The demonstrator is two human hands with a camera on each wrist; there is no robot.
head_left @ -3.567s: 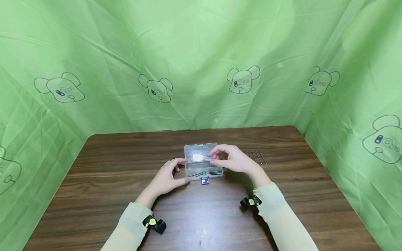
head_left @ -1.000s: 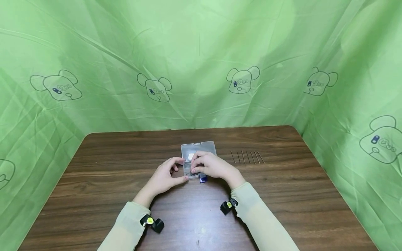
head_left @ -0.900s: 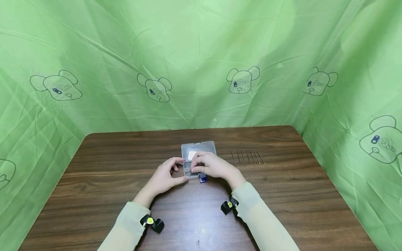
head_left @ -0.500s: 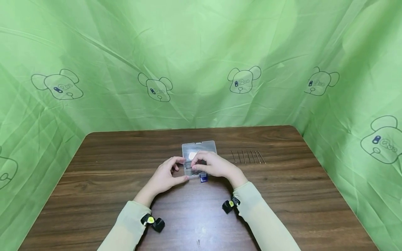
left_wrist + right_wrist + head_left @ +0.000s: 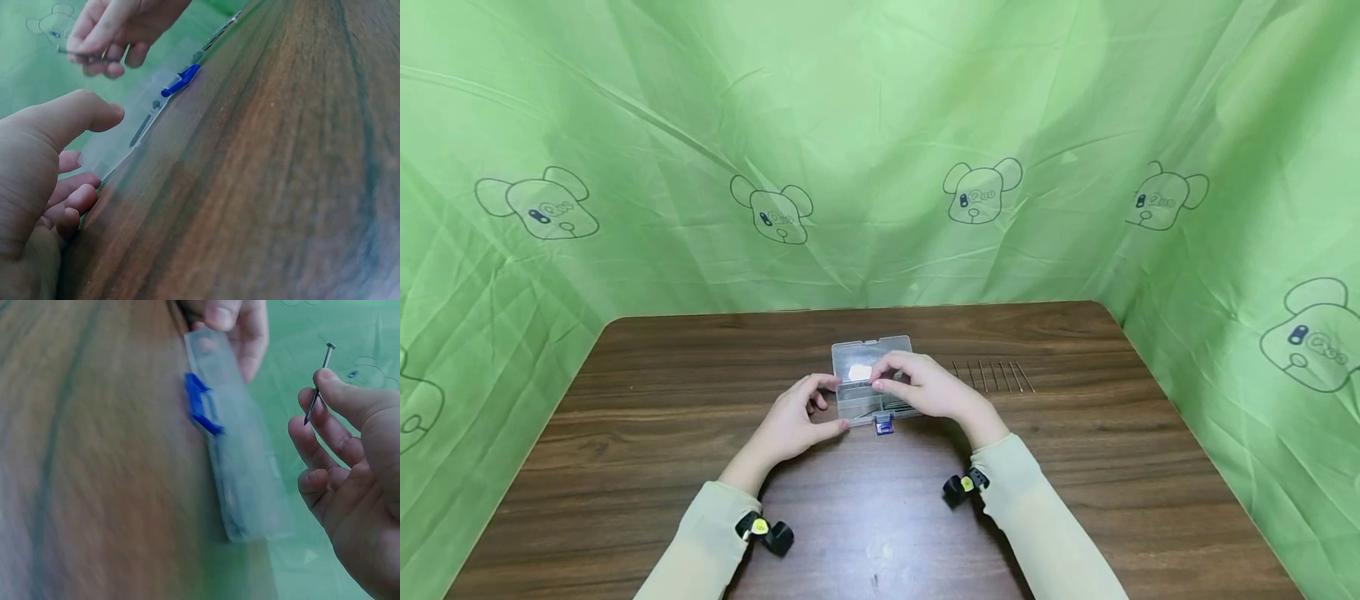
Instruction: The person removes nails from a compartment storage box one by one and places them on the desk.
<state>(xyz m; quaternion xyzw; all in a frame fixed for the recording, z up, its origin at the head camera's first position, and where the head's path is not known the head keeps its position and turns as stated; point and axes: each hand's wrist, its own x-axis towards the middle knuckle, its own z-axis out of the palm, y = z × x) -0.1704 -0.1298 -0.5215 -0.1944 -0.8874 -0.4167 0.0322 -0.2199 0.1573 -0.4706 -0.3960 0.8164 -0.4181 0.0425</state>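
A clear plastic box [image 5: 846, 357] lies on the table with its lid raised at the back and a blue latch [image 5: 884, 425] hanging at its front. Several nails [image 5: 897, 406] lie in its compartments. My left hand [image 5: 797, 423] holds the box's left end, thumb at the front corner and forefinger at the hinge side. Above the box, my right hand [image 5: 928, 387] pinches a single nail between thumb and fingers; in the right wrist view that nail [image 5: 327, 357] slants, head up and point down. Part of the box's right side is hidden behind the right hand.
To the right of the box, several nails [image 5: 995, 376] lie in a spaced row on the brown wooden table [image 5: 880, 500]. A green curtain [image 5: 865, 100] printed with animal heads stands behind the table and at both sides.
My right hand has come from the row side down into the box, then risen up and rightward with a nail between its fingers. The left hand has stayed at the box's left end.
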